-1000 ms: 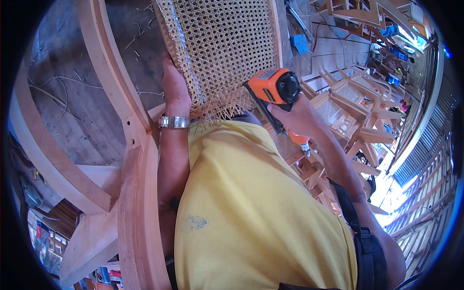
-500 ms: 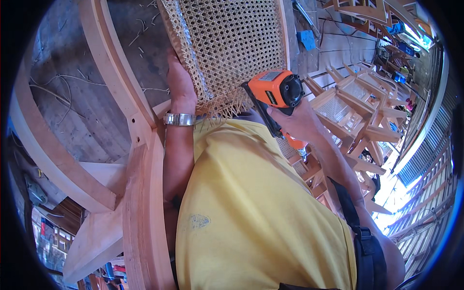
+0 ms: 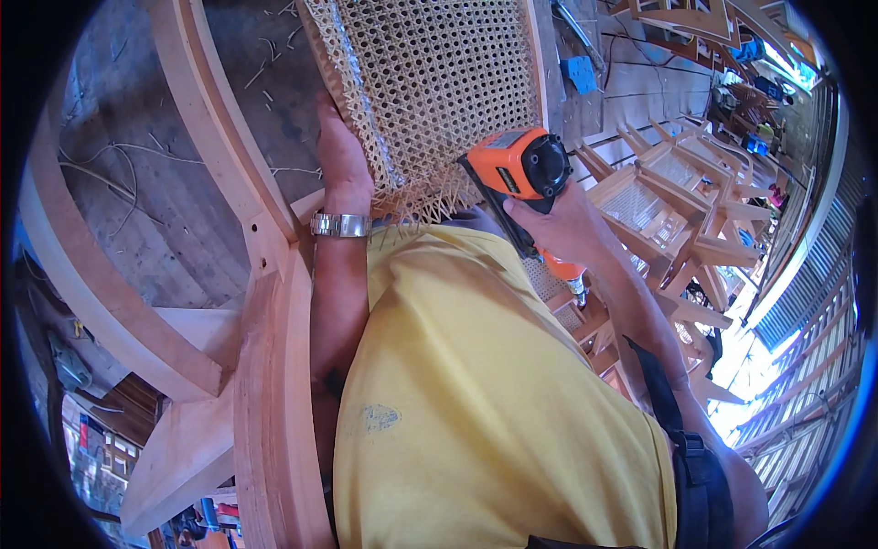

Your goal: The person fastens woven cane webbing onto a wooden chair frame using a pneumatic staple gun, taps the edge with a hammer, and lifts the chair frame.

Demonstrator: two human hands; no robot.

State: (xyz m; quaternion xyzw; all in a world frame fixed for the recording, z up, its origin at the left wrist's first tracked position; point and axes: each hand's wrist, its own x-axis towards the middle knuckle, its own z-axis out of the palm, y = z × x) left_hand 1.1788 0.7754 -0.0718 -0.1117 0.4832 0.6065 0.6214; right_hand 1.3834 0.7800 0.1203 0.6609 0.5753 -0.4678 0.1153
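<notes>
My left hand point(image 3: 343, 156), a metal watch on its wrist, grips the left edge of a woven cane panel point(image 3: 430, 82) with a pale frame and frayed strands along its lower end. In my right hand point(image 3: 572, 229) is an orange and black nail gun point(image 3: 512, 165), its nose at the panel's lower right beside the loose strands. Fingers of both hands are partly hidden behind what they hold. A curved wooden chair frame point(image 3: 270, 348) with two dark holes stands just left of my left arm.
Several wooden chair frames point(image 3: 668, 192), some with cane, crowd the right side over plank flooring. A metal tool point(image 3: 574, 27) and blue block point(image 3: 579, 75) lie on a board beside the panel. Cane offcuts and cord point(image 3: 128, 178) lie on the grey surface at left.
Since a second ago the panel, left hand and chair frame appear slightly farther right in view, and the nail gun sits a little to the right too. Both grips are unchanged.
</notes>
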